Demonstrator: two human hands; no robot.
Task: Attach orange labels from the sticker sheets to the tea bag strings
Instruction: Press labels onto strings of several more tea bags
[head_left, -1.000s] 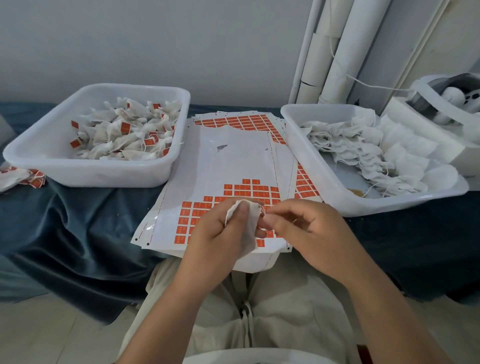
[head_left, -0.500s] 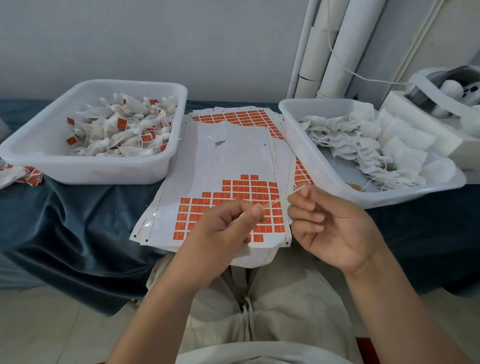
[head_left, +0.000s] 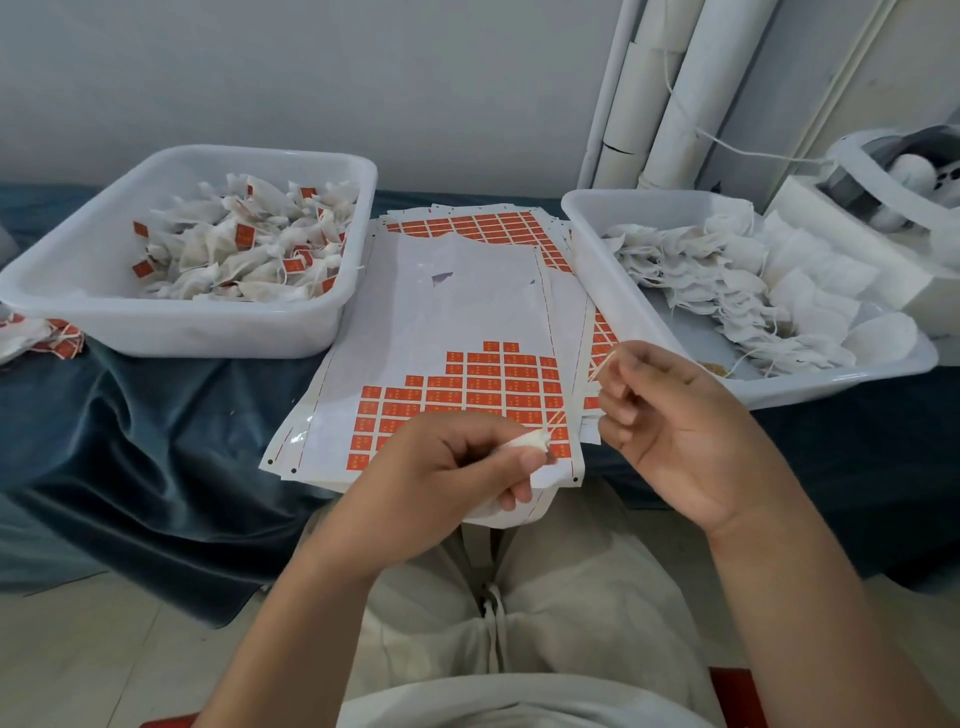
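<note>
My left hand (head_left: 457, 467) grips a white tea bag (head_left: 524, 443), mostly hidden inside my curled fingers. Its thin string (head_left: 576, 395) runs up and to the right, taut, to my right hand (head_left: 670, 415), which pinches the string's free end between thumb and fingertip. Both hands hover over the near edge of the sticker sheet (head_left: 441, 322), whose orange labels (head_left: 493, 384) fill its lower right part. More sheets lie stacked underneath.
A white tub (head_left: 67, 291) at left holds tea bags with orange labels. A second white tub (head_left: 602, 270) at right holds unlabelled tea bags (head_left: 727, 291). Blue cloth (head_left: 156, 441) covers the table. White pipes (head_left: 670, 93) and a white device (head_left: 893, 187) stand behind.
My hands have drawn apart: the right hand pulled the string out to the right, and the left hand closed around the tea bag and sank slightly.
</note>
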